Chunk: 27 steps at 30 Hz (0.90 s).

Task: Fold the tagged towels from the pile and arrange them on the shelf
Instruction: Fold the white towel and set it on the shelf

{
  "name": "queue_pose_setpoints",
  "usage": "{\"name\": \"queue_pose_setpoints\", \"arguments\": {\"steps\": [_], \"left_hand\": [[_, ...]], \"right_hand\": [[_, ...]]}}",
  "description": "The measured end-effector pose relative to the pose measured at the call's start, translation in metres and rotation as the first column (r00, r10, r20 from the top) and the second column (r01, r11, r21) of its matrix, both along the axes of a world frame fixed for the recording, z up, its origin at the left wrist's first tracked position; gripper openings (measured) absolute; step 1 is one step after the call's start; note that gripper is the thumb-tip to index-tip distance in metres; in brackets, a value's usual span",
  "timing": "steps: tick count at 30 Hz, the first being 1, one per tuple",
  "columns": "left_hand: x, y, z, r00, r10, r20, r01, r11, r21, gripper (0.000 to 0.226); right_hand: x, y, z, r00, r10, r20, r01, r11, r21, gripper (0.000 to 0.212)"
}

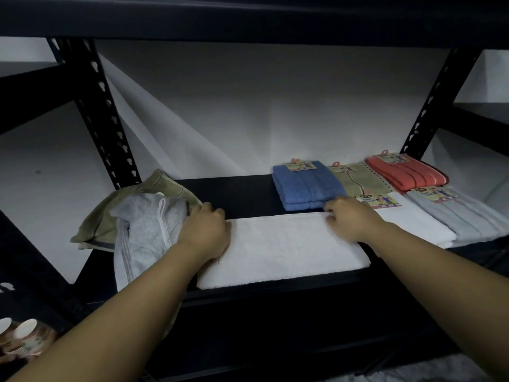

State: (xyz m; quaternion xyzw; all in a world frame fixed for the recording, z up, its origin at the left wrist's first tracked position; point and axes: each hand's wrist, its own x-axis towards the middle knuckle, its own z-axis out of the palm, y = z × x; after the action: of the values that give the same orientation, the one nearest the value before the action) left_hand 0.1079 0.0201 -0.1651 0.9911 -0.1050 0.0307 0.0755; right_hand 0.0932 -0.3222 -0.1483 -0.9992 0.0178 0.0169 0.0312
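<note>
On the shelf (242, 194), the left hand (205, 230) curls its fingers over the far left corner of the white towel (278, 249), and the right hand (348, 216) pinches the far edge near the right end. The step seems to be squaring this fold: draw both corners evenly, keep the far edge straight, then press flat. The towel is a long, plush, thick rectangle lying at the near edge of the shelf, between the loose pile (143, 216) on the left and the tagged, folded stacks (385, 188) on the right.
</note>
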Motion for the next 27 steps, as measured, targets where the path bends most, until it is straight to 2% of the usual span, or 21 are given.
{"name": "queue_pose_setpoints", "arguments": {"steps": [4,9,14,20,24,27], "left_hand": [[0.004,0.001,0.001,0.997,0.050,0.054,-0.050,0.999,-0.003,0.032],[0.007,0.003,0.005,0.987,0.152,-0.044,-0.151,0.988,0.024,0.042],[0.006,0.001,0.010,0.978,0.198,-0.060,-0.203,0.975,-0.095,0.031],[0.004,0.001,0.014,0.965,0.257,-0.049,-0.262,0.950,-0.172,0.026],[0.006,0.004,0.014,0.965,0.261,-0.023,-0.261,0.946,-0.194,0.013],[0.005,0.006,0.014,0.965,0.261,0.002,-0.255,0.945,-0.204,0.019]], "right_hand": [[0.005,-0.008,-0.001,1.000,0.010,0.007,-0.010,0.998,0.064,0.021],[0.012,-0.014,0.009,0.996,0.083,0.019,-0.085,0.983,0.163,0.010],[0.021,-0.016,0.013,0.991,0.124,0.047,-0.133,0.934,0.332,0.014],[0.023,-0.026,0.002,0.984,0.146,0.106,-0.174,0.925,0.337,0.008],[0.020,-0.030,-0.002,0.983,0.112,0.142,-0.158,0.913,0.376,0.014],[0.020,-0.034,-0.006,0.984,0.088,0.152,-0.146,0.894,0.424,0.017]]}}
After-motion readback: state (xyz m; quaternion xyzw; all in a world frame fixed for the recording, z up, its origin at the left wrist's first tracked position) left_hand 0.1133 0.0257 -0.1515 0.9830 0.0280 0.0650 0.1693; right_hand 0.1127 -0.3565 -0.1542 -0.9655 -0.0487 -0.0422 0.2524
